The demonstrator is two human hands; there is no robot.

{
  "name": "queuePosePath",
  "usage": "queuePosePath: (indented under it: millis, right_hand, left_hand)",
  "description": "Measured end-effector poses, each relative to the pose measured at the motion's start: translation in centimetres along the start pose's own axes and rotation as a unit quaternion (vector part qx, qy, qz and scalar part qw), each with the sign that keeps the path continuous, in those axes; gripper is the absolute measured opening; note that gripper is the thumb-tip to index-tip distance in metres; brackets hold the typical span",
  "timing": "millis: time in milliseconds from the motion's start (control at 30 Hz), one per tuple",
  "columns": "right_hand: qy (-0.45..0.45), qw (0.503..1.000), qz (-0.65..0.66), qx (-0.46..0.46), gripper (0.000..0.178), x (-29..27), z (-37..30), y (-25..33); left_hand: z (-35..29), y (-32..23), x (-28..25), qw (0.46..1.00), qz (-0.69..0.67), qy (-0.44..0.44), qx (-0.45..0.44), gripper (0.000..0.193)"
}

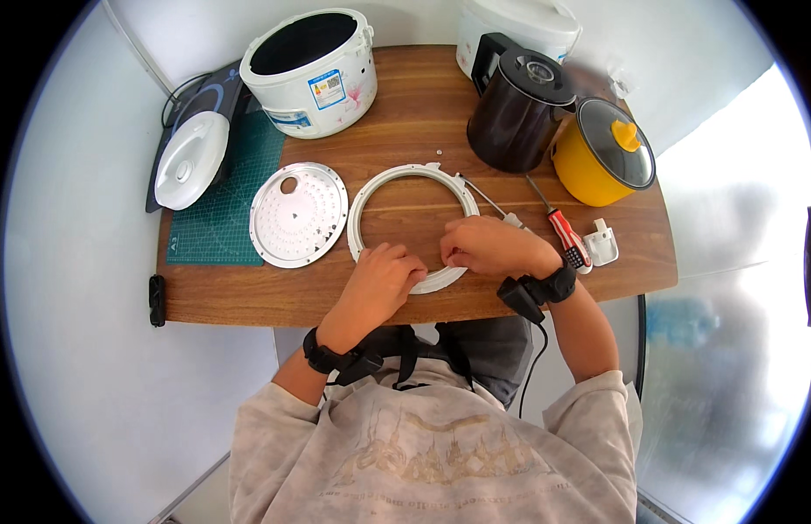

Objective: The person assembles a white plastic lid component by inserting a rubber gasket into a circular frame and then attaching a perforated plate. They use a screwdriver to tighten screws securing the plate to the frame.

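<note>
A white plastic ring [414, 169] lies on the wooden table in front of me. My left hand [385, 281] is closed over its near left rim, fingers curled inward. My right hand [494, 245] rests over the near right rim, its fingers bent into a pinch. Whatever those right fingertips hold is hidden under the hand. Just beyond the right hand lies a screwdriver with a pale handle [515, 221], its shaft reaching toward the ring. Left of the ring is a round silver perforated plate [299, 216] with one larger hole.
At the back left stands a white rice cooker body [301, 120]; a white oval lid [192, 161] sits near a green cutting mat [215, 229]. Rightward are a dark kettle [510, 122], a yellow pot [589, 166], a red-handled screwdriver [568, 237] and a small white plastic part [602, 244].
</note>
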State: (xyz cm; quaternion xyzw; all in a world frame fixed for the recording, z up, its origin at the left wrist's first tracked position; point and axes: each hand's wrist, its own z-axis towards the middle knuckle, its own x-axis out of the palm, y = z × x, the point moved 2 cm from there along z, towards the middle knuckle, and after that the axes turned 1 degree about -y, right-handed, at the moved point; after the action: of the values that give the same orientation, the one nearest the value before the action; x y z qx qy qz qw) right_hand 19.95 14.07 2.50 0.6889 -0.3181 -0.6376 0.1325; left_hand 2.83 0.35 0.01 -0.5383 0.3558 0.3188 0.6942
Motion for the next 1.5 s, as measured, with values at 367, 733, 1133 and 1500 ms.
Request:
queuePosePath:
  millis: [367, 733, 1133, 1500]
  right_hand:
    - [-0.104, 0.994, 0.035, -0.028, 0.018, 0.8, -0.7, -0.2]
    - [-0.083, 0.996, -0.022, -0.018, 0.007, 1.4, 0.2, 1.3]
    - [-0.181, 0.970, -0.155, -0.054, 0.013, 3.0, -1.0, 3.3]
    - [-0.149, 0.985, -0.087, -0.009, 0.008, 0.9, -2.4, 2.4]
  left_hand:
    - [0.0, 0.0, 0.3, 0.998, -0.045, -0.035, -0.016, 0.004]
    - [-0.5, 0.5, 0.9, 0.995, -0.046, -0.082, 0.045, 0.004]
    - [-0.7, -0.2, 0.4, 0.994, -0.038, -0.079, 0.064, 0.008]
    - [-0.8, 0.3, 0.4, 0.995, -0.058, -0.055, 0.056, 0.007]
